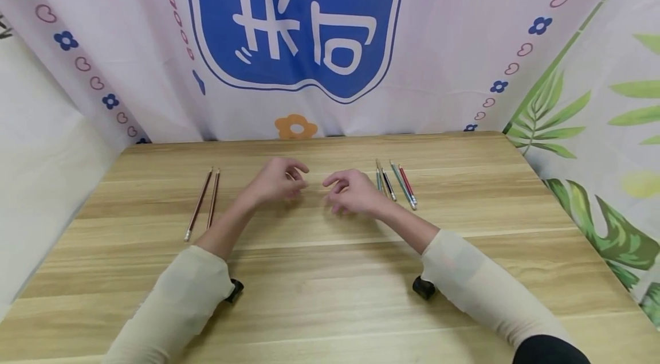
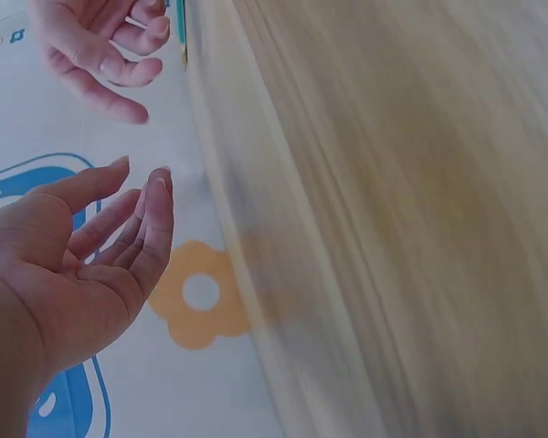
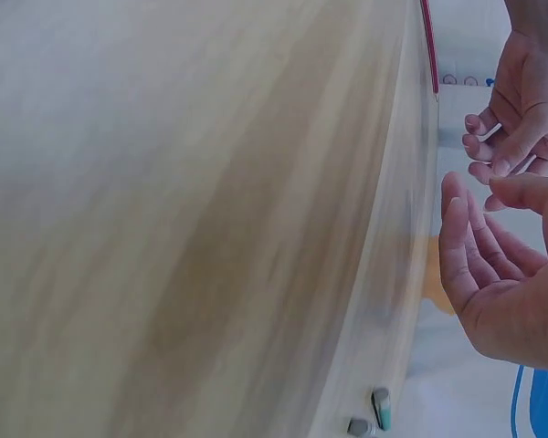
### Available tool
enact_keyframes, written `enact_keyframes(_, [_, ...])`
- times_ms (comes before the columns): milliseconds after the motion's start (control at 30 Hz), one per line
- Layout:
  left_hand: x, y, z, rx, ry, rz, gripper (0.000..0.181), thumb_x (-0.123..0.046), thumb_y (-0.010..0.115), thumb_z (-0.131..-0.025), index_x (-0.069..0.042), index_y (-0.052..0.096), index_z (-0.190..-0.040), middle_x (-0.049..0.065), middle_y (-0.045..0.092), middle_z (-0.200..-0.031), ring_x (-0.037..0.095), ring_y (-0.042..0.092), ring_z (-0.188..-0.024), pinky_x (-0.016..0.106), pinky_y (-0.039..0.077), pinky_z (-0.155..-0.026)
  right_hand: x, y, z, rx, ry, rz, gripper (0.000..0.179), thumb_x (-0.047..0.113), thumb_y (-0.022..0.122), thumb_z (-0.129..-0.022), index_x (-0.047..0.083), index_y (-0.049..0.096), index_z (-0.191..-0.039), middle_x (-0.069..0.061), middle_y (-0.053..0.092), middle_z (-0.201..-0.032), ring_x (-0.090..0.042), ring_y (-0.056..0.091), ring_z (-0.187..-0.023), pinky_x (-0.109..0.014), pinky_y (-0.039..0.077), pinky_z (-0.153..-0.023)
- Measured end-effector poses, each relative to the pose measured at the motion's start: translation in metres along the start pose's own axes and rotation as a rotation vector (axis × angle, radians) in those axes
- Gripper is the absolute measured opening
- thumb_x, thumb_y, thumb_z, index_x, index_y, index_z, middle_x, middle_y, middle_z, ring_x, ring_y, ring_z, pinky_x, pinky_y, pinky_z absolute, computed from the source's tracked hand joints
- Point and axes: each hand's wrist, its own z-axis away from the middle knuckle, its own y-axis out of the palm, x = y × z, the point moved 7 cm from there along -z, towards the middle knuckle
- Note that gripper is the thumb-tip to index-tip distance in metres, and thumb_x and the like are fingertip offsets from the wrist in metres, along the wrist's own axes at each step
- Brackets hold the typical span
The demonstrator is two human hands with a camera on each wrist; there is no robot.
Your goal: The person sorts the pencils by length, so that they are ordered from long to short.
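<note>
My left hand (image 1: 277,182) hovers over the middle of the table (image 1: 330,295), fingers loosely bent and nothing in them. Facing it across a small gap is my right hand (image 1: 356,193), likewise holding nothing, its fingers relaxed. Two brown-red pencils (image 1: 200,203) lie left of my left forearm, side by side with their eraser ends toward me. Just beyond my right hand, on its right side, lies a loose group of several pencils: a red pencil (image 1: 407,182), a teal pencil (image 1: 403,185), a black pencil (image 1: 389,185) and others partly overlapping.
A printed curtain (image 1: 443,54) with a blue emblem hangs along the table's far edge. Leaf-patterned cloth (image 1: 613,209) hangs at the right side. White cloth (image 1: 46,157) borders the left side. Black wrist devices (image 1: 424,288) sit under both sleeves.
</note>
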Motion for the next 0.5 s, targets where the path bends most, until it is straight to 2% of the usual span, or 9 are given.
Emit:
enact_keyframes(133, [-0.006, 0.009, -0.003, 0.015, -0.002, 0.029, 0.037, -0.003, 0.07, -0.096, 0.013, 0.062, -0.128, 0.025, 0.071, -0.099, 0.033, 0.072, -0.079, 0.04, 0.066, -0.07, -0.001, -0.009, 0.003, -0.028, -0.008, -0.003, 0.034, -0.002, 0.063, -0.095, -0.005, 0.064, -0.129, -0.021, 0.073, -0.101, -0.026, 0.073, -0.072, -0.032, 0.063, -0.061])
enact_keyframes(300, [-0.014, 0.018, -0.009, 0.024, 0.008, 0.042, 0.036, -0.002, 0.07, -0.096, 0.012, 0.062, -0.128, 0.02, 0.071, -0.096, 0.033, 0.072, -0.078, 0.037, 0.066, -0.069, -0.002, -0.018, 0.007, -0.049, -0.02, 0.002, 0.032, 0.001, 0.066, -0.096, -0.005, 0.064, -0.128, -0.024, 0.071, -0.102, -0.031, 0.073, -0.076, -0.029, 0.063, -0.061])
enact_keyframes(500, [-0.021, 0.028, -0.015, 0.043, 0.02, 0.062, 0.035, 0.0, 0.07, -0.096, 0.013, 0.062, -0.127, 0.023, 0.071, -0.097, 0.035, 0.073, -0.079, 0.035, 0.066, -0.068, -0.007, -0.027, 0.011, -0.068, -0.023, -0.012, 0.029, 0.0, 0.066, -0.096, -0.005, 0.065, -0.125, -0.023, 0.071, -0.1, -0.032, 0.073, -0.076, -0.029, 0.063, -0.063])
